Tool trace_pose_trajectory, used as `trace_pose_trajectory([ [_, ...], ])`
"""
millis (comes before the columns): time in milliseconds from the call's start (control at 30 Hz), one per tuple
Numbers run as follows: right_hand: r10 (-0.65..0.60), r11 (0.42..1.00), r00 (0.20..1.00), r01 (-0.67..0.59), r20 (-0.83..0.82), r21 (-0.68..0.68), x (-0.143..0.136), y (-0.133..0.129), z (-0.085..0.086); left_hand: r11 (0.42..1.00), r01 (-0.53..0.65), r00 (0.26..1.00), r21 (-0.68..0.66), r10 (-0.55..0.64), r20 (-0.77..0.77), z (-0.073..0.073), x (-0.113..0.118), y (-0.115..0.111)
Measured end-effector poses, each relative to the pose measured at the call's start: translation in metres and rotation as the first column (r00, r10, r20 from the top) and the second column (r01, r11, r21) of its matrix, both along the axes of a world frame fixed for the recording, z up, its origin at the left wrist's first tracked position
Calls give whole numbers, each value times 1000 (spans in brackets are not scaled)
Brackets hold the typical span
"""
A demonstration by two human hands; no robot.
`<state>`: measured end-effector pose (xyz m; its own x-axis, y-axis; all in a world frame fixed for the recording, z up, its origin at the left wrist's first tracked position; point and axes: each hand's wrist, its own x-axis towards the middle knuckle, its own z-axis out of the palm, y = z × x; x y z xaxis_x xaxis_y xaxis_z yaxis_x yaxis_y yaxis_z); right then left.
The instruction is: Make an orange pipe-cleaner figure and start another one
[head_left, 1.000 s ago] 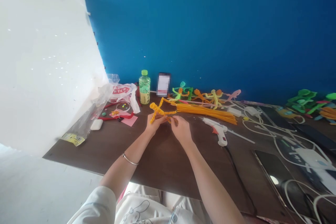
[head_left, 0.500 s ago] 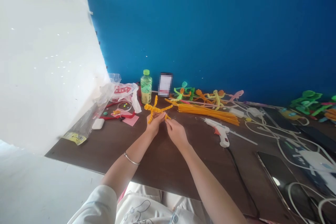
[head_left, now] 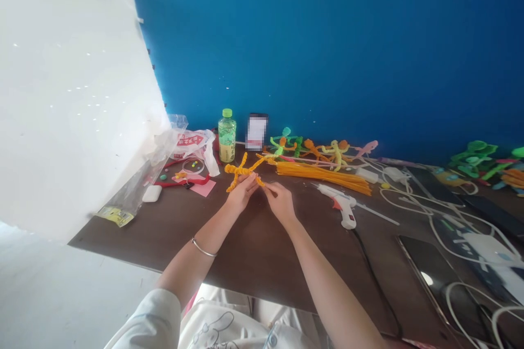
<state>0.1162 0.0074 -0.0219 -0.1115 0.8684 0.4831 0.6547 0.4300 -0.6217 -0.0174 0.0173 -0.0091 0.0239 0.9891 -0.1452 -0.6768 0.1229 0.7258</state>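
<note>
An orange pipe-cleaner figure (head_left: 241,170) with several twisted limbs is held above the dark table, its limbs pointing left, up and right. My left hand (head_left: 242,193) is closed round its middle. The fingertips of my right hand (head_left: 280,199) pinch the end of its lower right limb, a little apart from my left fingers. Just behind the hands, to the right, lies a bundle of straight orange pipe cleaners (head_left: 323,173). Part of the figure is hidden behind my left fingers.
A green-capped bottle (head_left: 227,136) and an upright phone (head_left: 256,132) stand at the back. Right lie a white glue gun (head_left: 345,206), a dark phone (head_left: 434,272) and white cables. Plastic bags (head_left: 192,144) and a white case (head_left: 152,193) lie left. Colourful pipe-cleaner figures (head_left: 336,154) line the wall.
My right hand has moved slightly right, away from my left hand, with the limb's end between its fingers. The figure has tilted a little in my left hand.
</note>
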Motion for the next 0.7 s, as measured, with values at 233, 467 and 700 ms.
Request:
trace_pose_trajectory([
  [233,-50,999,992,49,-116,-8,8,2,7,996,81,989,30,-77,-124,3,-1,-2],
  [467,-209,978,978,209,-9,5,11,-3,15,984,88,946,152,-35,-322,8,0,-7],
  [700,-273,962,956,267,105,61,2,-10,18,983,21,903,182,60,-425,1,3,-2],
])
